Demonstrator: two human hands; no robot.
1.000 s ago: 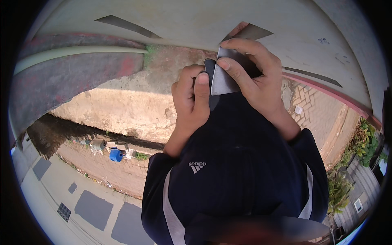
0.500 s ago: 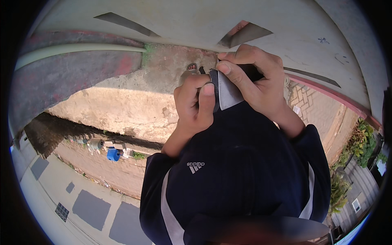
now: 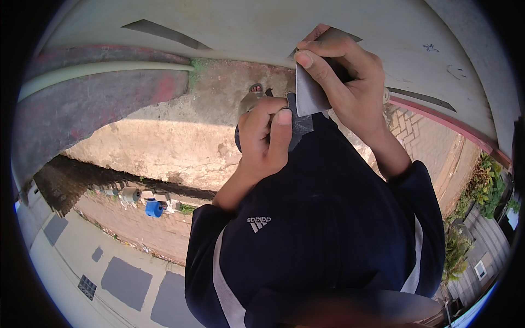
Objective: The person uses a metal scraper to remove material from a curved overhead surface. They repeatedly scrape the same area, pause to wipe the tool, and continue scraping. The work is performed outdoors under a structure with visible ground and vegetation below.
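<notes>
My left hand (image 3: 263,134) is closed, with thumb and bent forefinger pinching a dark grey, thin piece (image 3: 302,126) that looks like a strip of sandpaper. Farther out and to the right, my right hand (image 3: 358,82) grips a flat light-grey sheet (image 3: 313,95) with straight edges and a pointed lower corner. Its thumb and fingertips press on the sheet's top end. The lower corner hangs just above the dark piece; whether the two touch, I cannot tell. Behind the right thumb the palm is in dark shadow, so what lies there is hidden.
A pale wall (image 3: 246,27) with slanted openings rises close in front. At left stands a grey, red-stained low wall (image 3: 120,104) with a pale pipe (image 3: 109,66). A sandalled foot (image 3: 255,87) is on the concrete below. Farther off are a blue container (image 3: 154,208) and green plants (image 3: 486,188).
My right hand has moved up and away from the left, taking the light-grey sheet along. More of the dark piece now shows. The left hand has barely moved.
</notes>
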